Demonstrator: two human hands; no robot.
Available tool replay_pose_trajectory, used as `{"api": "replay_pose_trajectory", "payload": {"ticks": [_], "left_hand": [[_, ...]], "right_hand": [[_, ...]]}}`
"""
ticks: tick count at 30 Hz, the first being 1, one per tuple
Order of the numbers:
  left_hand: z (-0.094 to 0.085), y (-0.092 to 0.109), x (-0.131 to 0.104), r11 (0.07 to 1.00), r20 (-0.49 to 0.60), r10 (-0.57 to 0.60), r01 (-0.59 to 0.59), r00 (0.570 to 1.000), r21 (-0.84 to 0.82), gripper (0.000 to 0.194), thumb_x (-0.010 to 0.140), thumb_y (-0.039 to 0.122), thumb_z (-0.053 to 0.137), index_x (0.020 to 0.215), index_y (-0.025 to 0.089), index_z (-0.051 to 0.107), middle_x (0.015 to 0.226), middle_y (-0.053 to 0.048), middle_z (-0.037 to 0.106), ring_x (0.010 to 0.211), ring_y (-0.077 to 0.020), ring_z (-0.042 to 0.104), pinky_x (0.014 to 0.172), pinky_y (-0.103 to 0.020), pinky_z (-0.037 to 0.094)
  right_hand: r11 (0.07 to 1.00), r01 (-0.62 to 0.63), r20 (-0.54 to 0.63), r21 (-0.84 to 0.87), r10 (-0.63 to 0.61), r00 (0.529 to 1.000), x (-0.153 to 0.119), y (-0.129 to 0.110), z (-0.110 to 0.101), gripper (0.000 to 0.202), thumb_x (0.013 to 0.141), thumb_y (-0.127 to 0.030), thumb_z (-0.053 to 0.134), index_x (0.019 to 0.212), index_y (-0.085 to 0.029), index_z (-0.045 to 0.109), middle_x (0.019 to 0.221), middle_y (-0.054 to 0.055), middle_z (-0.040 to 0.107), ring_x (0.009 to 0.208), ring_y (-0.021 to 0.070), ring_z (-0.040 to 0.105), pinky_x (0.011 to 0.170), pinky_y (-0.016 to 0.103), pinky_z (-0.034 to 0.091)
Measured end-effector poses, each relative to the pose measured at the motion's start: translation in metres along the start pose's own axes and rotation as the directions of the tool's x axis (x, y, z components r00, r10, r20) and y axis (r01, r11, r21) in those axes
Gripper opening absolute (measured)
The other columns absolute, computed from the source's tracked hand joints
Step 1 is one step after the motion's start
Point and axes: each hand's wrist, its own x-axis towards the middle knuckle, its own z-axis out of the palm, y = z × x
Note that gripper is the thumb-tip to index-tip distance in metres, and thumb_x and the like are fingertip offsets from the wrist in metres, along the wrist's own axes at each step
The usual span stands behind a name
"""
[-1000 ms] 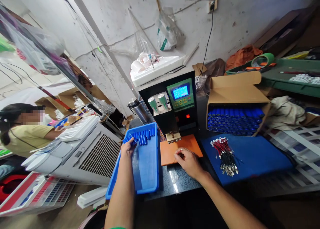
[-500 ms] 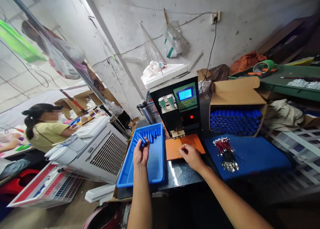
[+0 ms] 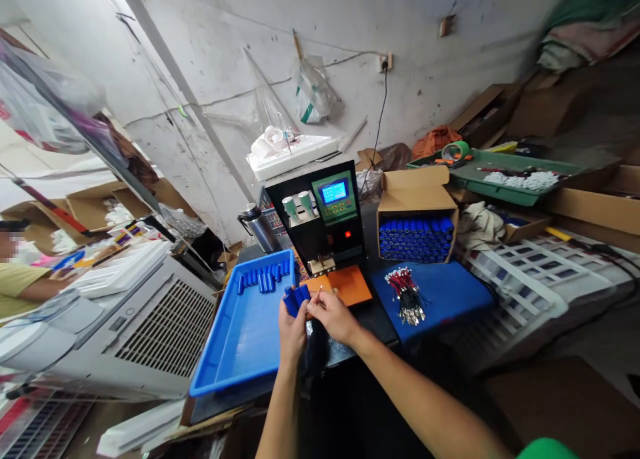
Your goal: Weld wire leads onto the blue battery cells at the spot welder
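Several blue cylinders (image 3: 296, 300) are gripped in my left hand (image 3: 293, 329), over the right edge of the blue tray (image 3: 240, 342). My right hand (image 3: 334, 317) is closed beside them, pinching a small thin piece too small to make out. More blue cylinders (image 3: 265, 277) lie in the tray's far part. Behind my hands stands a black machine (image 3: 325, 235) with a lit display, an orange board (image 3: 353, 285) at its foot. Red and black wires (image 3: 407, 297) lie bunched on a blue mat (image 3: 450, 295) to the right.
An open cardboard box (image 3: 417, 195) full of blue cylinders stands behind the mat. A steel flask (image 3: 260, 229) is behind the tray. A white air cooler (image 3: 155, 319) stands at left, and a person's yellow sleeve (image 3: 20, 282) shows at the far left edge.
My left hand has moved from above the tray to its right edge with the cylinders. My right hand has come back from the orange board to meet it. The view has turned right.
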Motion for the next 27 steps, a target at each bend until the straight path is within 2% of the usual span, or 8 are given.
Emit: {"api": "replay_pose_trajectory", "payload": {"ticks": [4, 7, 12, 17, 21, 24, 27], "left_hand": [[0.001, 0.005, -0.003, 0.988, 0.124, 0.072, -0.087, 0.990, 0.126, 0.051, 0.073, 0.046, 0.075, 0.112, 0.018, 0.060, 0.100, -0.004, 0.069, 0.090, -0.0195, 0.066, 0.085, -0.032, 0.051], [0.006, 0.003, -0.004, 0.985, 0.153, 0.075, -0.096, 0.985, 0.140, 0.046, 0.074, 0.043, 0.075, 0.109, 0.018, 0.059, 0.097, -0.004, 0.068, 0.087, -0.0195, 0.066, 0.082, -0.032, 0.052], [0.012, -0.005, -0.002, 0.995, 0.172, 0.042, -0.057, 0.984, 0.084, 0.043, 0.070, 0.040, 0.077, 0.103, 0.018, 0.060, 0.092, -0.003, 0.069, 0.083, -0.0193, 0.066, 0.081, -0.032, 0.052], [0.017, -0.001, -0.003, 0.999, 0.211, -0.013, 0.004, 0.977, 0.047, 0.038, 0.064, 0.038, 0.080, 0.092, 0.017, 0.066, 0.082, -0.001, 0.069, 0.075, -0.0180, 0.065, 0.073, -0.029, 0.052], [0.023, 0.002, -0.005, 0.999, 0.148, -0.042, 0.037, 0.988, 0.037, 0.034, 0.060, 0.036, 0.083, 0.084, 0.017, 0.068, 0.078, -0.002, 0.069, 0.071, -0.0183, 0.064, 0.069, -0.029, 0.051], [0.024, -0.002, -0.005, 0.999, 0.123, -0.034, 0.030, 0.992, 0.036, 0.035, 0.059, 0.036, 0.083, 0.083, 0.016, 0.068, 0.079, -0.003, 0.069, 0.072, -0.0180, 0.065, 0.071, -0.029, 0.051], [0.021, -0.006, 0.000, 0.999, 0.026, -0.035, 0.034, 0.999, 0.018, 0.037, 0.061, 0.039, 0.083, 0.087, 0.016, 0.068, 0.083, -0.004, 0.070, 0.075, -0.0174, 0.066, 0.074, -0.029, 0.052]], "right_hand": [[0.998, -0.019, -0.106, -0.052, 0.013, 0.994, -0.007, 0.009, 0.006, 0.015, 0.083, -0.032, 0.056, 0.074, -0.021, 0.054, 0.076, 0.000, 0.062, 0.072, 0.0169, 0.058, 0.069, 0.027, 0.047], [0.998, -0.030, -0.145, -0.051, 0.022, 0.989, -0.011, 0.011, 0.008, 0.013, 0.083, -0.032, 0.055, 0.076, -0.021, 0.054, 0.079, 0.001, 0.062, 0.077, 0.0182, 0.059, 0.071, 0.028, 0.047], [0.998, -0.032, -0.179, -0.063, 0.020, 0.984, -0.014, 0.010, 0.006, 0.015, 0.082, -0.033, 0.054, 0.074, -0.021, 0.054, 0.077, 0.001, 0.060, 0.077, 0.0183, 0.057, 0.072, 0.028, 0.045], [0.998, -0.031, -0.170, -0.062, 0.020, 0.985, -0.017, 0.007, 0.000, 0.015, 0.082, -0.033, 0.055, 0.073, -0.021, 0.053, 0.075, 0.000, 0.060, 0.074, 0.0176, 0.057, 0.073, 0.029, 0.045], [1.000, -0.020, -0.153, -0.011, 0.018, 0.988, -0.015, 0.007, -0.004, 0.016, 0.082, -0.035, 0.057, 0.073, -0.022, 0.053, 0.079, 0.001, 0.065, 0.080, 0.0203, 0.061, 0.080, 0.034, 0.049], [0.990, 0.005, -0.119, 0.139, 0.012, 0.993, -0.012, 0.011, -0.008, 0.021, 0.080, -0.041, 0.062, 0.075, -0.022, 0.054, 0.091, 0.006, 0.071, 0.091, 0.0238, 0.066, 0.091, 0.039, 0.049], [0.958, 0.006, -0.142, 0.287, 0.036, 0.989, -0.010, 0.016, -0.018, 0.028, 0.078, -0.047, 0.067, 0.078, -0.021, 0.057, 0.107, 0.010, 0.073, 0.108, 0.0271, 0.066, 0.100, 0.042, 0.047]]}}
